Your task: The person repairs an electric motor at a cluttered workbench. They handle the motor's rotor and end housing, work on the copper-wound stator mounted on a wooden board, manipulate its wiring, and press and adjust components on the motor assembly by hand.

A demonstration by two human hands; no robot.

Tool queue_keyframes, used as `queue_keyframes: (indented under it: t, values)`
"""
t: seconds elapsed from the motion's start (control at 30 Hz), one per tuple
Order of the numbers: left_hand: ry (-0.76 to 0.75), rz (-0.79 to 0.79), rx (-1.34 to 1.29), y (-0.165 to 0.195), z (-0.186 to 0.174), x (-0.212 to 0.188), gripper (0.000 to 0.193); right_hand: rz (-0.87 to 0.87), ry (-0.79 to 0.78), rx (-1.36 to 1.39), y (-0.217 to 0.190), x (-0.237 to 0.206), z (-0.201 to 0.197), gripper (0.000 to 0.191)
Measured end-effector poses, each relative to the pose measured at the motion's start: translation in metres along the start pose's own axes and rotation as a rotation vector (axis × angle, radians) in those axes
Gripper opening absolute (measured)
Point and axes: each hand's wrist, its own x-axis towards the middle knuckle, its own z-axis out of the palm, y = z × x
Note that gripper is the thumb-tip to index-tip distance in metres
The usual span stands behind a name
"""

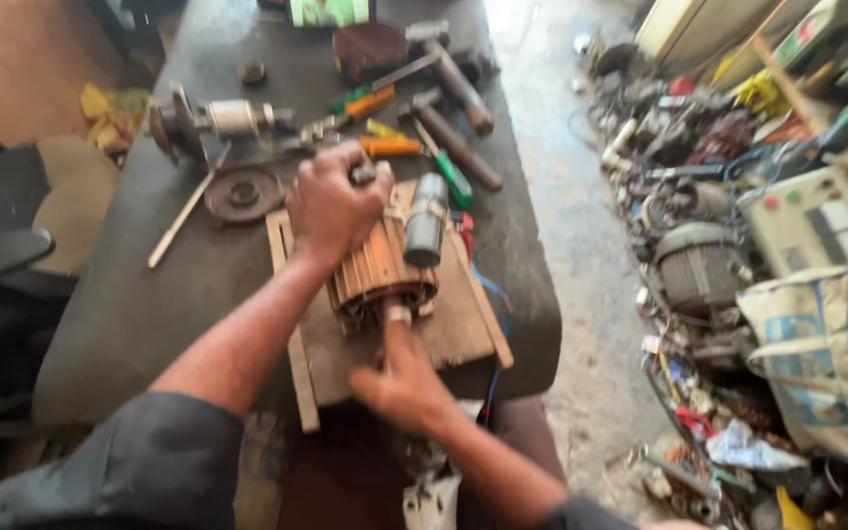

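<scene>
A copper-coloured motor core [377,267] is held on a wooden board [458,329] that lies at the near edge of a dark workbench [130,314]. The left hand [334,204] is closed over the far end of the core, the fingers wrapped around it. The right hand [402,385] is closed around the shaft [397,316] that sticks out of the core's near end, just past the bench's near edge. A grey cylinder [426,220] lies on the board, touching the core's right side. Toward the far edge of the bench, two hammers [455,137] are laid near the right side, with orange-handled and green-handled screwdrivers [392,146] just beside them. A round metal disc [242,193] and a second motor part [218,120] are seen toward the far left, well apart from the board. A blue wire [495,334] hangs over the right edge. The picture is blurred, so finer detail cannot be told.
</scene>
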Motion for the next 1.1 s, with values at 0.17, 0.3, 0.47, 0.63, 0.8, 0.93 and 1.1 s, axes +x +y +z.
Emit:
queue_keyframes:
  t: [0.17,0.3,0.47,0.63,0.8,0.93,1.1]
  values:
    - [0.194,0.219,-0.005,0.000,0.002,0.001,0.046,0.054,-0.021,-0.163,-0.012,0.000,-0.007,0.089]
    - [0.037,0.084,-0.049,-0.002,0.000,0.001,0.039,-0.038,0.012,-0.127,-0.007,-0.004,-0.003,0.101]
    - [0.107,0.120,-0.018,-0.001,-0.001,0.003,0.041,0.059,-0.009,-0.098,-0.013,-0.010,-0.005,0.106]
    - [0.102,0.146,-0.017,0.000,0.005,0.005,0.047,0.023,0.013,-0.303,-0.044,-0.003,-0.025,0.063]
    - [0.190,0.164,0.007,-0.005,0.011,0.001,0.051,0.042,-0.082,-0.599,-0.048,0.003,-0.028,0.057]
    - [0.206,0.196,0.017,-0.004,0.005,0.001,0.047,-0.024,-0.045,-0.599,-0.030,-0.003,-0.018,0.064]
    - [0.116,0.168,-0.013,0.004,-0.005,0.003,0.042,-0.030,0.003,-0.707,-0.040,-0.005,-0.017,0.067]
